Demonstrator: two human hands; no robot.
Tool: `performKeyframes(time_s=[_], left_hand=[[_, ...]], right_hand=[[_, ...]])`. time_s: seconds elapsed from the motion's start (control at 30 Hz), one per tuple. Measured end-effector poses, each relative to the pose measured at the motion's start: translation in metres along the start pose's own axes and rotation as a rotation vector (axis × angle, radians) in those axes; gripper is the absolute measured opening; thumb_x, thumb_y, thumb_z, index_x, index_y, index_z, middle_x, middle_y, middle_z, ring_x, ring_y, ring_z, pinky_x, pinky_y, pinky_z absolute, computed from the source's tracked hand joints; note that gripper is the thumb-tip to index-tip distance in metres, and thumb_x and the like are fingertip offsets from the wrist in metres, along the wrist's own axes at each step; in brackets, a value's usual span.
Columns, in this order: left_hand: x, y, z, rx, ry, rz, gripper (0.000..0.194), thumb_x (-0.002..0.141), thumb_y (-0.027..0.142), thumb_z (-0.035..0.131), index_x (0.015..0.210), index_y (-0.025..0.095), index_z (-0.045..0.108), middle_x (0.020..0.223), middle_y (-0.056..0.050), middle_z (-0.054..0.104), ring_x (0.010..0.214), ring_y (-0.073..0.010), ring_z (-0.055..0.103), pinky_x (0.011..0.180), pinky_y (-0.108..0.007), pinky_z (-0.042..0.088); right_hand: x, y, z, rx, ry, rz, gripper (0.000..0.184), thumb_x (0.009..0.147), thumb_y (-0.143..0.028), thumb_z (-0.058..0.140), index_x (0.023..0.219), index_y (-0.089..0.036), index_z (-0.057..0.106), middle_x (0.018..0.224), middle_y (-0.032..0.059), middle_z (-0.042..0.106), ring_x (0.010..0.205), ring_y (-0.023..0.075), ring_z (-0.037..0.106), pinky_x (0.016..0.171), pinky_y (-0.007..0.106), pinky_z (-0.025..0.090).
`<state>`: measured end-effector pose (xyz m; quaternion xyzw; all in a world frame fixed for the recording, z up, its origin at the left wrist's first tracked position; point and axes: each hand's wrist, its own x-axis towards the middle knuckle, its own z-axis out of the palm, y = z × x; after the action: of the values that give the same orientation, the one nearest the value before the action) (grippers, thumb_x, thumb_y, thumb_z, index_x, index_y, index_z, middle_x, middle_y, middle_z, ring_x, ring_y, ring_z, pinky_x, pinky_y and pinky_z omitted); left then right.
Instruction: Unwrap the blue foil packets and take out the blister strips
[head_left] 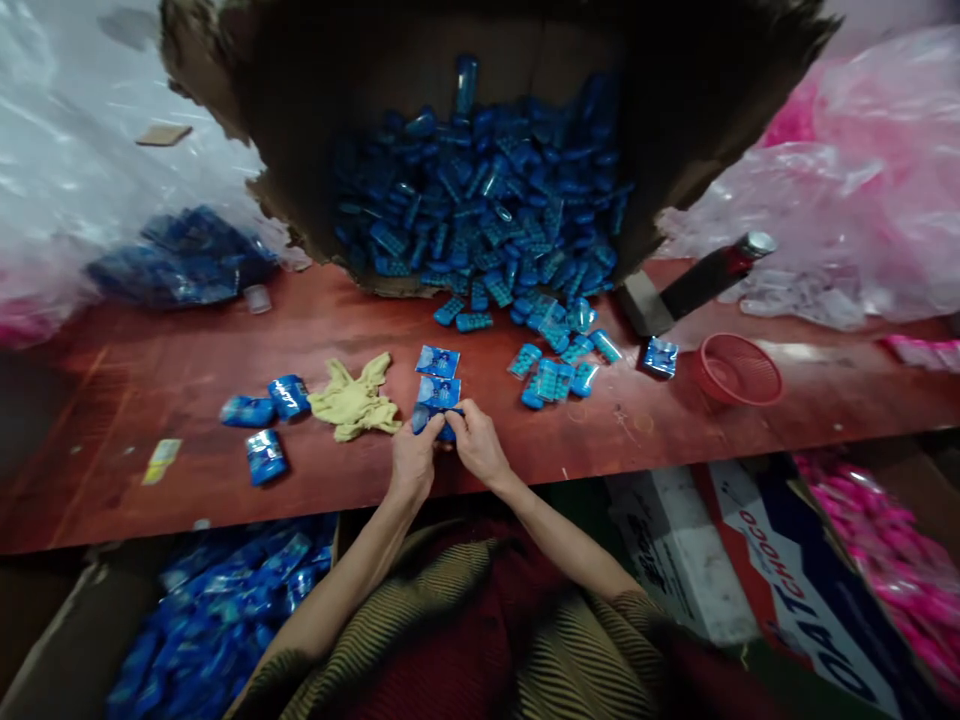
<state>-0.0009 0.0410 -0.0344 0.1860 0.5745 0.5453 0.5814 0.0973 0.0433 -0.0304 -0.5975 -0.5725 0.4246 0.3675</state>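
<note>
At the table's front edge my left hand (pixel 413 458) and my right hand (pixel 480 444) meet, fingers closed in a pinch. Between them is a blue printed packet (pixel 424 414), partly hidden by the fingers. Just beyond it, two flat blue packets (pixel 438 361) lie in a line on the table; whether they join the held one I cannot tell. To the left of my hands rests a crumpled pale yellow cloth glove (pixel 355 398). Farther left are several filled blue pouches (pixel 266 456). Small clear-wrapped blue containers (pixel 553 381) lie in a loose group to the right.
A torn cardboard box (pixel 645 150) behind the red table (pixel 337 480) spills blue containers (pixel 487 200). On the right stand a red basket (pixel 739 370), a dark bottle (pixel 709 278) and a small blue box (pixel 659 356). Blue packets (pixel 217 620) fill a carton below left.
</note>
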Motion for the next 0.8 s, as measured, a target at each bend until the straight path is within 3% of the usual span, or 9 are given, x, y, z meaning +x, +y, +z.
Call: performKeyframes(time_s=[0.23, 0.53, 0.7, 0.8], left_hand=[[-0.003, -0.001, 0.014, -0.083, -0.013, -0.049, 0.036, 0.044, 0.030, 0.081, 0.066, 0.013, 0.059, 0.056, 0.004, 0.059, 0.046, -0.0071, 0.051, 0.043, -0.018, 0.041], [-0.006, 0.011, 0.012, -0.108, -0.127, -0.114, 0.036, 0.048, 0.027, 0.082, 0.074, 0.012, 0.062, 0.065, 0.000, 0.065, 0.049, -0.0094, 0.057, 0.045, -0.019, 0.044], [-0.006, 0.009, 0.010, 0.065, 0.001, 0.045, 0.032, 0.051, 0.029, 0.079, 0.071, 0.011, 0.063, 0.058, 0.001, 0.063, 0.045, -0.0091, 0.055, 0.047, -0.020, 0.046], [-0.004, 0.007, 0.013, 0.013, -0.022, -0.008, 0.032, 0.050, 0.031, 0.080, 0.066, 0.012, 0.060, 0.053, 0.003, 0.061, 0.043, -0.0098, 0.054, 0.046, -0.021, 0.047]], right_hand=[[0.003, 0.005, -0.004, -0.062, 0.028, 0.023, 0.021, 0.089, -0.033, 0.039, 0.073, -0.021, 0.047, 0.070, -0.0002, 0.054, 0.066, 0.0148, 0.052, 0.063, 0.025, 0.038], [0.013, 0.018, -0.008, 0.529, -0.105, 0.185, 0.025, 0.069, -0.040, 0.061, 0.068, -0.018, 0.049, 0.063, -0.0051, 0.052, 0.057, 0.0084, 0.046, 0.057, 0.021, 0.040], [0.006, 0.012, -0.008, 0.358, -0.072, 0.066, 0.025, 0.077, -0.038, 0.054, 0.064, -0.018, 0.047, 0.060, -0.0053, 0.048, 0.057, 0.0085, 0.044, 0.056, 0.021, 0.036], [0.002, 0.006, -0.008, 0.265, -0.026, 0.029, 0.029, 0.084, -0.038, 0.045, 0.063, -0.019, 0.044, 0.059, -0.0050, 0.048, 0.056, 0.0086, 0.045, 0.053, 0.020, 0.035]])
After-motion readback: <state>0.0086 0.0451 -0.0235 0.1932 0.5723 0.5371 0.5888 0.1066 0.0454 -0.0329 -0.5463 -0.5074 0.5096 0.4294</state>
